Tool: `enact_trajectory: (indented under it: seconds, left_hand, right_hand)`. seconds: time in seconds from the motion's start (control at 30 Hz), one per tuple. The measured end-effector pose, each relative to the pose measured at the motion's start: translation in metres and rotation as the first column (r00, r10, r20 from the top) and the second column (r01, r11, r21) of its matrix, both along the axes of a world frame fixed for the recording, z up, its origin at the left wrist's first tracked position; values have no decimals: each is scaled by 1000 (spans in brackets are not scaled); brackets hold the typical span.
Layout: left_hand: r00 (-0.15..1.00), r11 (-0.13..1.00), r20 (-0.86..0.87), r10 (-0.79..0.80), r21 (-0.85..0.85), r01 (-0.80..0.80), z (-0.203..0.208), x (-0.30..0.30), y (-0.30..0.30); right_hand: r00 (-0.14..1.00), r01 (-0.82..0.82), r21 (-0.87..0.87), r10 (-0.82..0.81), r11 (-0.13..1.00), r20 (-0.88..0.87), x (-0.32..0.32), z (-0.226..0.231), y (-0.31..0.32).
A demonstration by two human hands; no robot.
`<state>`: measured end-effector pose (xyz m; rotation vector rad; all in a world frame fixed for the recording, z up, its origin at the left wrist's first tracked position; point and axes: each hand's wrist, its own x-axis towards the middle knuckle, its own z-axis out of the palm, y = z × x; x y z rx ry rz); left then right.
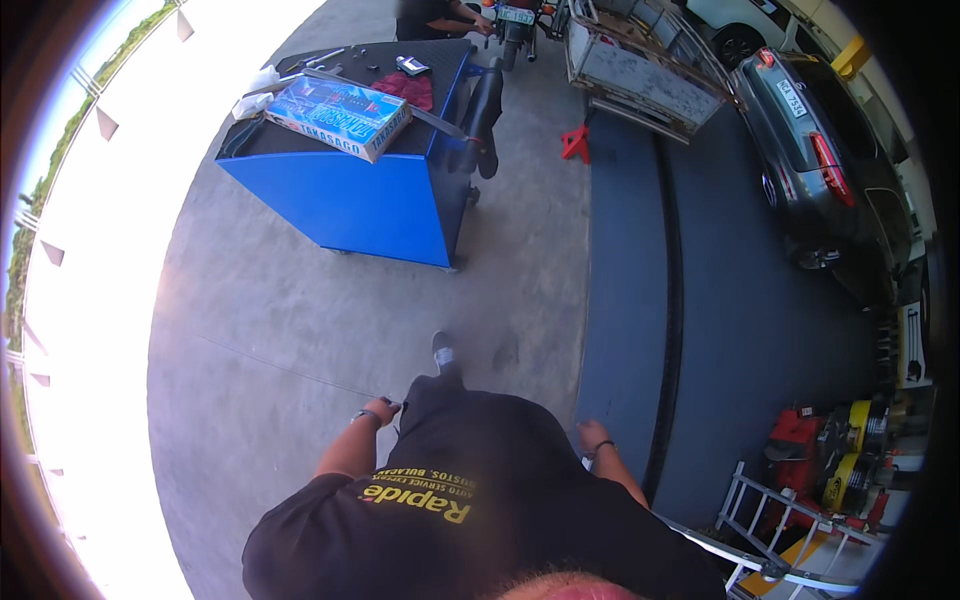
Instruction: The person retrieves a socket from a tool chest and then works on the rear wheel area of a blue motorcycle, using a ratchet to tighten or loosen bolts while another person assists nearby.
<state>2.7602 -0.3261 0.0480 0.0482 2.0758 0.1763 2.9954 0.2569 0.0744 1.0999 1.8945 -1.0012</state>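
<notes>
The left hand (380,409) has its grip closed on the near end of a thin wire (300,371), which reaches leftward over the floor (270,290); the grip of the right hand (592,435) cannot be told. Good carrying would hold the free end clear of shoe (443,345) and table (350,205).

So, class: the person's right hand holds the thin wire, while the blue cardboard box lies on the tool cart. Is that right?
Not quite: the head view shows the thin wire in the left hand, not the right hand. The rest stands.
</notes>
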Motion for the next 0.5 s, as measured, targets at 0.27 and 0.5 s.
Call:
enact_trajectory:
  seconds: [0.27, 0.5]
  left_hand:
    - [981, 963, -13, 193, 194, -187, -9, -178, 57]
    - [991, 879, 27, -128, 466, 101, 65, -304, 248]
  right_hand:
    - [674, 505, -853, -676, 130, 296, -195, 69, -12]
    - [683, 571, -780, -674, 256, 279, -331, 77, 50]
